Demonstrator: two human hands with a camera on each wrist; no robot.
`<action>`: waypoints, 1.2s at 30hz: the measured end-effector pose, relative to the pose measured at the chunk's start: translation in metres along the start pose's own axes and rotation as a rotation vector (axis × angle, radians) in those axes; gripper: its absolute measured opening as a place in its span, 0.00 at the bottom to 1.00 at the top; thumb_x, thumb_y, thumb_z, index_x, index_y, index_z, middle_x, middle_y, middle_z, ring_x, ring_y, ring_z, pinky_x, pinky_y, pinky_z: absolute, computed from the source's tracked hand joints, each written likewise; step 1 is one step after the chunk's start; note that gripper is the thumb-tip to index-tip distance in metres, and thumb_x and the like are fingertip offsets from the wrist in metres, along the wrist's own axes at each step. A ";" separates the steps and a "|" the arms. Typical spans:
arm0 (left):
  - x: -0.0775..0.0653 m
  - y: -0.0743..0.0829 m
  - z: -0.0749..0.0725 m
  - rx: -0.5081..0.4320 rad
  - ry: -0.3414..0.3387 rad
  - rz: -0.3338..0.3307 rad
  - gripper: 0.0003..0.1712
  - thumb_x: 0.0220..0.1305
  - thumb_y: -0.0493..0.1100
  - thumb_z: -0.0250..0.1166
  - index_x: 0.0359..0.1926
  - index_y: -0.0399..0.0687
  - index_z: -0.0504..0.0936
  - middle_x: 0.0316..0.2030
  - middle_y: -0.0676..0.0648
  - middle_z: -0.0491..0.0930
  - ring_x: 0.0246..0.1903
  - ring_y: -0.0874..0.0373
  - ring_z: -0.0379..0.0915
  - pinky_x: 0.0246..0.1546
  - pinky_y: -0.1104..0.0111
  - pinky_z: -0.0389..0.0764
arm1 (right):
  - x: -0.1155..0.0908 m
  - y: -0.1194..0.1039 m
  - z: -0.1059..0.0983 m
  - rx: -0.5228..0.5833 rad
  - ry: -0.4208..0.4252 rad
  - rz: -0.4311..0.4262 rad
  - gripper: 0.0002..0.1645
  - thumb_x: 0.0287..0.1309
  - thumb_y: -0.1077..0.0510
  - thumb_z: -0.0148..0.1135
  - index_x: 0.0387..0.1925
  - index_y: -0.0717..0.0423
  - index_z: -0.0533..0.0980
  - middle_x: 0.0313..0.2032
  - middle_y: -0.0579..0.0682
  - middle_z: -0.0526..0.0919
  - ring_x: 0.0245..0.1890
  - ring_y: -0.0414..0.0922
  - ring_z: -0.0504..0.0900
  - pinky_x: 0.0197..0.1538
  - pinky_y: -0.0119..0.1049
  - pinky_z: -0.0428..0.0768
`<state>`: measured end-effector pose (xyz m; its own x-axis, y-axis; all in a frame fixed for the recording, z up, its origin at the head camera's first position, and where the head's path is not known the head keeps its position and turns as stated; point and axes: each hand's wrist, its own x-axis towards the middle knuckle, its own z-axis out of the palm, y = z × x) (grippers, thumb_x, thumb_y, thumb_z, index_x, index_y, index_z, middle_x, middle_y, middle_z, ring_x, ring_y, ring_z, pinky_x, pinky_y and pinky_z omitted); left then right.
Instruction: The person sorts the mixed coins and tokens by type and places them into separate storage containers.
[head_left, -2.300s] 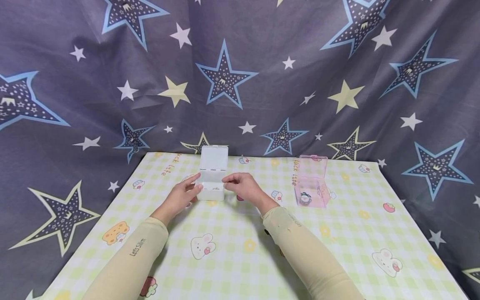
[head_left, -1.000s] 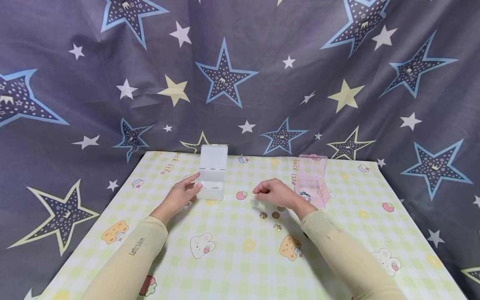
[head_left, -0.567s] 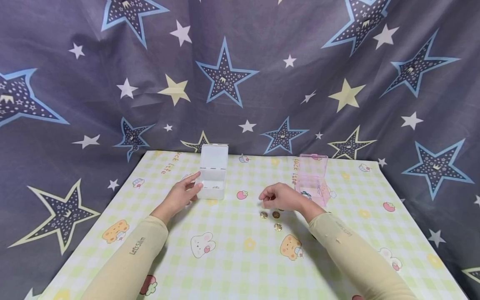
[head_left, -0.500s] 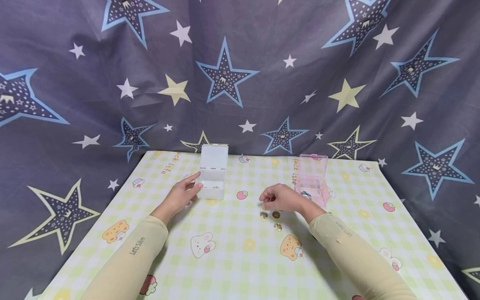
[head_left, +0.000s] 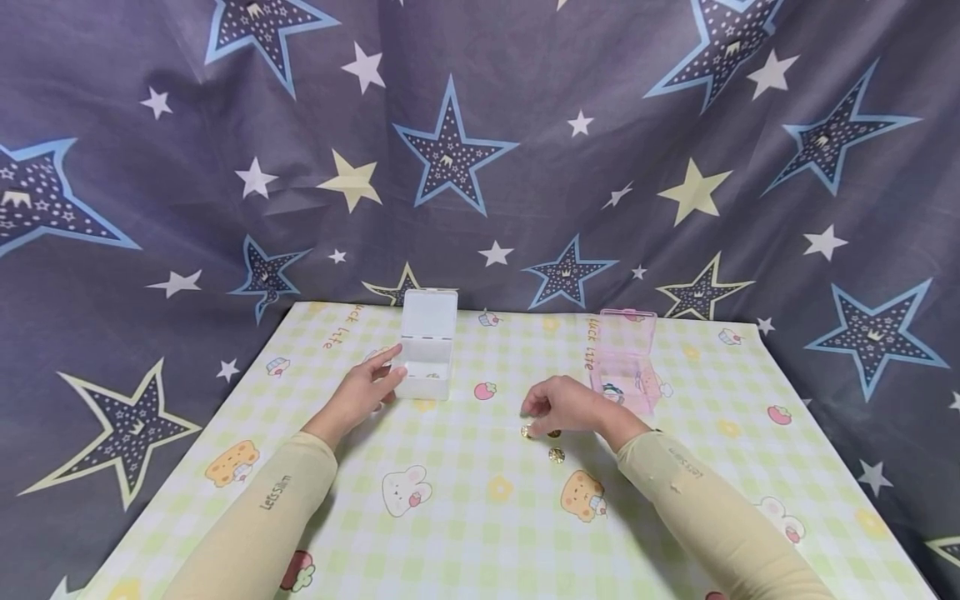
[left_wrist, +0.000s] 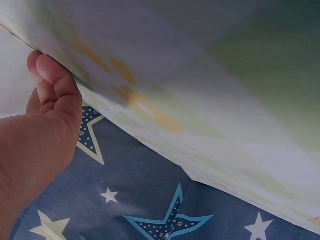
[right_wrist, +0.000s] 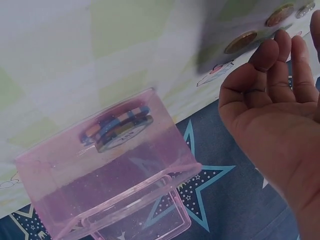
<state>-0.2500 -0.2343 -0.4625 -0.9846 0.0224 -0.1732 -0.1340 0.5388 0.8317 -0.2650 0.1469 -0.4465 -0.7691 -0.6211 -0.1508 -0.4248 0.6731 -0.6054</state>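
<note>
My left hand [head_left: 362, 393] holds the left side of an open white box [head_left: 423, 388], thumb toward the front and index finger farther back. The box's lid stands raised, and a few small gold pieces [head_left: 432, 376] lie inside. My right hand [head_left: 566, 404] is low over several gold coins on the table, fingers bent loosely. Its fingertips are right at one coin [head_left: 525, 432] and partly cover another coin [head_left: 553, 433]. Nearer the front lies a further coin [head_left: 557, 456]. In the right wrist view, a copper-coloured coin [right_wrist: 241, 42] lies just beyond the fingertips.
A see-through pink box [head_left: 628, 398] with its lid up stands behind the right wrist. Chips with striped edges [right_wrist: 122, 127] lie in it. A checked cloth [head_left: 480, 533] covers the table, and a starry curtain [head_left: 495, 167] hangs right behind its far edge.
My right hand has gone from the white box rightward to the coins, then sunk lower until its fingertips reached one. The left hand has stayed at the box.
</note>
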 end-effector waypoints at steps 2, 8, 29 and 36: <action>0.000 0.000 0.000 -0.001 0.000 -0.003 0.37 0.83 0.56 0.58 0.85 0.65 0.58 0.74 0.35 0.74 0.44 0.51 0.85 0.43 0.64 0.82 | -0.001 -0.001 0.001 -0.013 -0.007 0.011 0.15 0.53 0.58 0.84 0.42 0.53 0.87 0.35 0.42 0.88 0.36 0.36 0.79 0.46 0.33 0.80; 0.001 0.000 0.001 -0.006 -0.001 -0.001 0.37 0.83 0.57 0.58 0.85 0.65 0.58 0.74 0.35 0.74 0.45 0.51 0.85 0.43 0.65 0.81 | 0.000 -0.001 0.003 -0.042 -0.007 0.039 0.15 0.53 0.58 0.84 0.42 0.52 0.87 0.36 0.42 0.88 0.36 0.36 0.79 0.47 0.33 0.81; 0.003 -0.003 0.000 0.004 0.004 0.009 0.37 0.83 0.56 0.58 0.85 0.65 0.58 0.72 0.36 0.76 0.43 0.51 0.84 0.41 0.67 0.80 | 0.005 -0.013 0.002 -0.106 -0.116 0.078 0.08 0.63 0.60 0.77 0.36 0.50 0.83 0.31 0.42 0.80 0.29 0.38 0.74 0.39 0.31 0.75; 0.003 -0.005 0.001 0.012 0.004 0.020 0.37 0.83 0.57 0.58 0.85 0.64 0.59 0.73 0.35 0.75 0.42 0.51 0.84 0.40 0.67 0.80 | 0.004 -0.013 0.003 -0.053 -0.118 0.090 0.08 0.64 0.61 0.76 0.37 0.53 0.81 0.32 0.44 0.79 0.27 0.38 0.74 0.36 0.31 0.75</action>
<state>-0.2522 -0.2357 -0.4680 -0.9876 0.0301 -0.1541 -0.1126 0.5481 0.8288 -0.2617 0.1345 -0.4420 -0.7449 -0.5981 -0.2954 -0.3838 0.7465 -0.5436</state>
